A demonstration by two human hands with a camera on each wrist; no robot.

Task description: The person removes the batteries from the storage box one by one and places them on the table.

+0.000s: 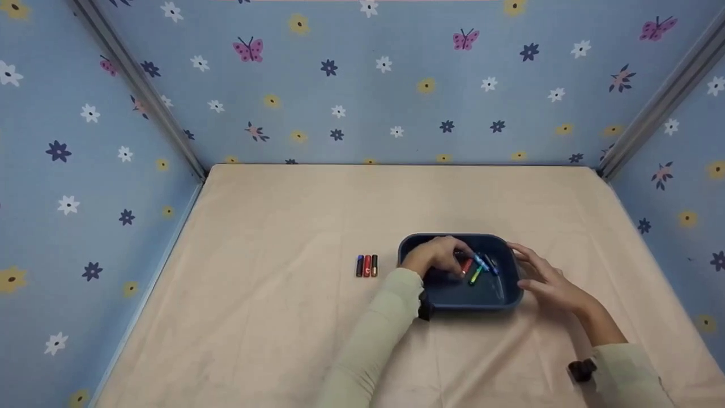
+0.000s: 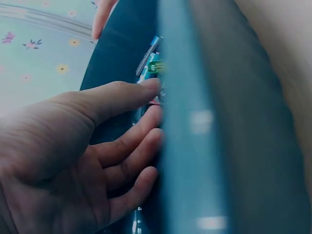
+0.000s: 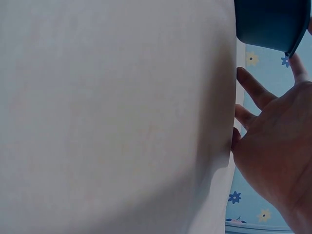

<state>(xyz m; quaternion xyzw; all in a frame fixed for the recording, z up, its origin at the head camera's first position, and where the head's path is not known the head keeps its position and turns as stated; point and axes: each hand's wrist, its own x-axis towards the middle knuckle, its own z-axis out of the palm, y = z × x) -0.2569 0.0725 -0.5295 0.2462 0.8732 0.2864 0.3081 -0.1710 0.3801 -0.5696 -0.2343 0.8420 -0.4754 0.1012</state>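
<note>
A dark blue bin (image 1: 473,307) holds several small coloured cylinders that look like batteries, among them a red one (image 1: 466,266), a green one (image 1: 476,276) and a light blue one (image 1: 480,261). Over the bin's left side reaches the left hand (image 1: 442,253), thumb and fingers apart around the red cylinder; in the left wrist view the bin's wall (image 2: 195,146) partly hides the fingertips of that hand (image 2: 73,146), so contact is unclear. Spread fingers of the right hand (image 1: 552,285) touch the bin's right rim; the right wrist view shows this hand (image 3: 278,141) beside the bin (image 3: 273,24).
Left of the bin, three cylinders stand in a row on the beige cloth (image 1: 255,311): a dark one with a blue end (image 1: 359,266), a red one (image 1: 367,266) and a black one (image 1: 374,266). Flower-patterned blue panels (image 1: 362,85) enclose the back and sides.
</note>
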